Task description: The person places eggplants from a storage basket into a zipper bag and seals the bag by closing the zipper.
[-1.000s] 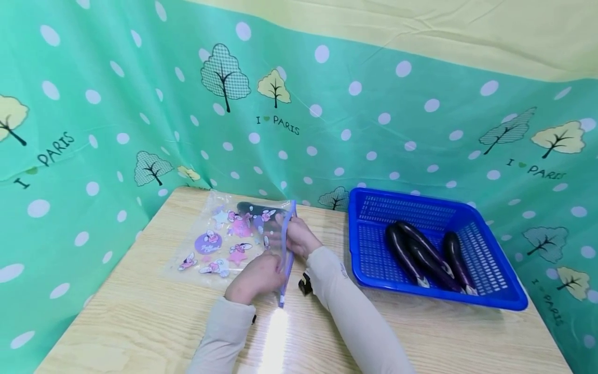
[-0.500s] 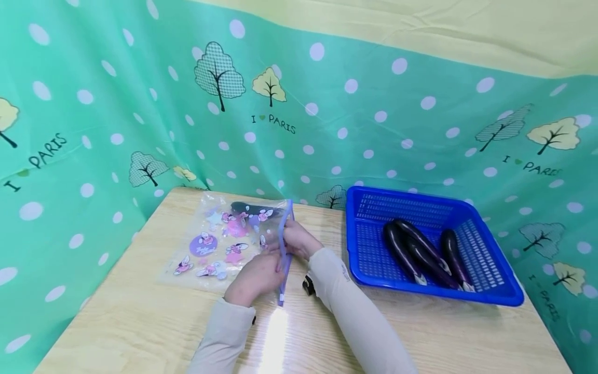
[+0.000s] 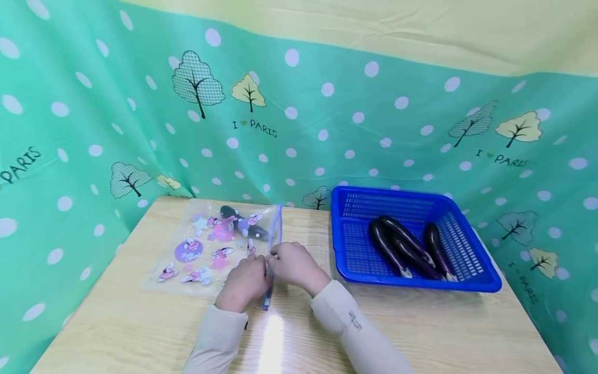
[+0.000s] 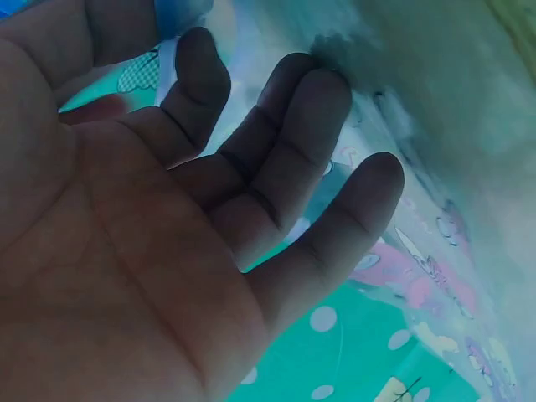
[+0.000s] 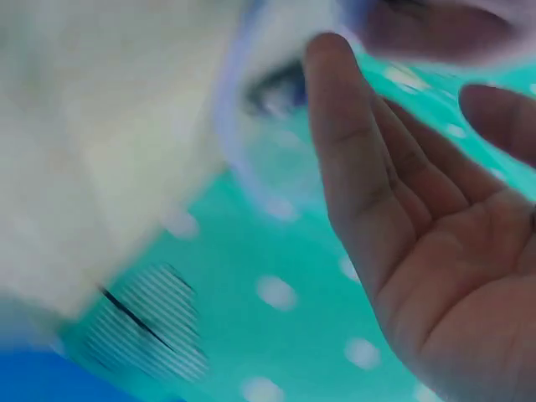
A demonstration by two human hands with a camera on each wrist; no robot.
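Observation:
A clear zip bag (image 3: 196, 272) with pink and purple cartoon prints lies flat on the table, its purple zip edge (image 3: 279, 221) facing right. Through the plastic shows a dark eggplant (image 3: 228, 211), lying slantwise near the bag's far side. My left hand (image 3: 245, 283) grips the zip edge towards its near end; in the left wrist view the thumb meets the blue strip while the other fingers lie loose. Close beside it, my right hand (image 3: 296, 267) has its fingertips at the same edge, outside the bag. The right wrist view shows its thumb apart from its fingers.
To the right stands a blue perforated basket (image 3: 416, 285) with several eggplants (image 3: 411, 254) in it. The wooden table (image 3: 117, 322) meets a green dotted curtain (image 3: 299, 130) at the back and both sides.
My right hand has come out of the bag and moved nearer to my left hand at the zip edge. The eggplant inside now lies more slanted. The whole view has shifted slightly.

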